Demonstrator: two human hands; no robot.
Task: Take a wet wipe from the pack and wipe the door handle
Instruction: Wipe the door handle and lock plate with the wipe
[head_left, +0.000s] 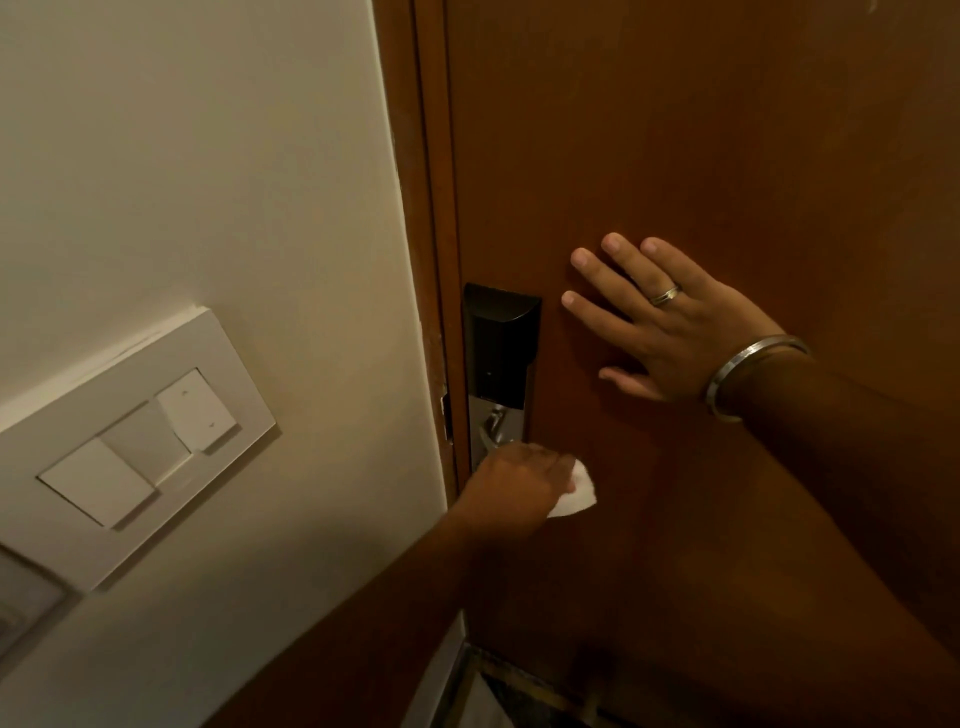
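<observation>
1. I keep my right hand (670, 325) flat and spread on the door (727, 130), steadying it.
2. My left hand (514, 486) is closed around the wet wipe (574, 501), over the door handle (493, 423) near the door's left edge.
3. I press and rub along the lever.

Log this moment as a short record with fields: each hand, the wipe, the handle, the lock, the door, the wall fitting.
left hand: left hand closed around white wet wipe, at the handle
right hand: right hand flat on the door, fingers spread, silver ring and silver bangle worn
handle: silver metal door handle, mostly hidden by the left hand
lock: black rectangular lock panel above the handle
door: reddish-brown wooden door
wall fitting: white switch plate on cream wall, left of door
wipe pack: not in view
</observation>
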